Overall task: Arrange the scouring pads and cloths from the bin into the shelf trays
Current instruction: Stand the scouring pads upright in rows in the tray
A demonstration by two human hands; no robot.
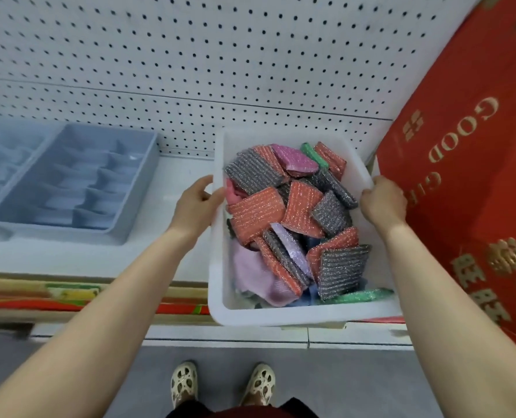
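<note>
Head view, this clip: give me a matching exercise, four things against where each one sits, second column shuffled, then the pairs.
Things:
1. white bin
2. blue divided tray
3. red bag
4. green scouring pad

Places:
A. on the shelf, left of the bin
B. inside the bin, along its near right edge
C. standing right of the bin
D. gripped at its rims by the left hand and the right hand

Pairs: 1-D, 2-A, 3-C, 4-B
</note>
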